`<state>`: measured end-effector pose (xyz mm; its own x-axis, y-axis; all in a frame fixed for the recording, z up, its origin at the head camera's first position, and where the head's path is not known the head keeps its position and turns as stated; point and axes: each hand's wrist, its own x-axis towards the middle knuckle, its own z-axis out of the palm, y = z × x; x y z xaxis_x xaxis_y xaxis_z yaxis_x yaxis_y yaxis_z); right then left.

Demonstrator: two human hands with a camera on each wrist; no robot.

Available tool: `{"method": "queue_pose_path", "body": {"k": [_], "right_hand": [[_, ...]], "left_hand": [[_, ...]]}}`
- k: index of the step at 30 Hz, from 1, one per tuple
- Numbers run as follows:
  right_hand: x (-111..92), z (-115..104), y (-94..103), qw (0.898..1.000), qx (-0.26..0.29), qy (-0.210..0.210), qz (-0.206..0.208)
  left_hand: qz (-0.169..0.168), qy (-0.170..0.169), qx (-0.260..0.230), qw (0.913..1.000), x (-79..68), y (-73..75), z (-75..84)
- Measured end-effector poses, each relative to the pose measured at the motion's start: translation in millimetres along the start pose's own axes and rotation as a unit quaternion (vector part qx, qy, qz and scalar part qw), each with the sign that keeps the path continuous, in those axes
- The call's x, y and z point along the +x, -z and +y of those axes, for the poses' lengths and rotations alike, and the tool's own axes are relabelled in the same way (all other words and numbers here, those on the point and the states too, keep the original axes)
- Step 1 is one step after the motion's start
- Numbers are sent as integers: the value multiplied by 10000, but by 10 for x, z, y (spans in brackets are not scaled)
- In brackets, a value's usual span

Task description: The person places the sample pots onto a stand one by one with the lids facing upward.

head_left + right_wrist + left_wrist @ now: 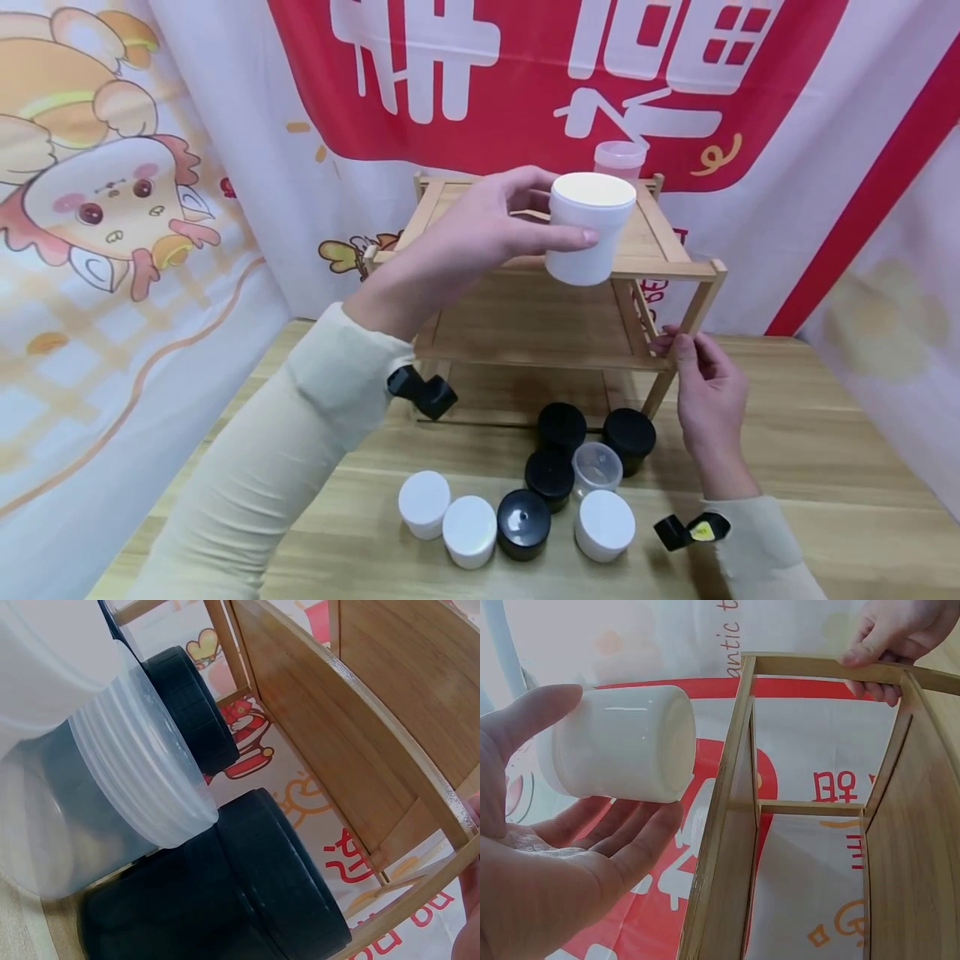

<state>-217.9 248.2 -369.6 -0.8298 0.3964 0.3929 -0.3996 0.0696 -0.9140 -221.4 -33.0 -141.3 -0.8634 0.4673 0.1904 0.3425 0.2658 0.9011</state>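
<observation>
My left hand grips a white lidded jar by its side, thumb toward me, and holds it upright at the front edge of a wooden rack's top shelf. In the left wrist view this jar sits between the thumb and the other fingers. Partly hidden behind it, a clear jar stands on the top shelf. My right hand pinches the rack's front right leg near the middle shelf, and in the left wrist view that hand has its fingers round the wood.
In front of the rack, several black jars, white jars and a clear jar stand close together on the wooden table. Two black jars are near the rack's lower right corner. A printed cloth hangs behind and beside.
</observation>
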Motion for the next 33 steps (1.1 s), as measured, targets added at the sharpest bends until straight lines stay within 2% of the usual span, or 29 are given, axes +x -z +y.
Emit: {"method": "queue_pose_path", "body": {"k": [8,13,17,24,33], "right_hand": [[-12,5,7,9999,-79,-29,81],[3,1,1,9999,74,14,102],[9,-4,-2,9999,101,13,85],[7,-19,-3,9991,-401,-113,-8],[5,-17,5,9991,-389,-188,-42]], "left_hand": [[72,160,105,9998,217,-92,17],[207,425,-108,9988,291,-108,16],[357,641,-305,9968,363,-110,25],[516,957,-250,9938,498,-98,53],[588,1254,-262,9900,588,-60,13]]}}
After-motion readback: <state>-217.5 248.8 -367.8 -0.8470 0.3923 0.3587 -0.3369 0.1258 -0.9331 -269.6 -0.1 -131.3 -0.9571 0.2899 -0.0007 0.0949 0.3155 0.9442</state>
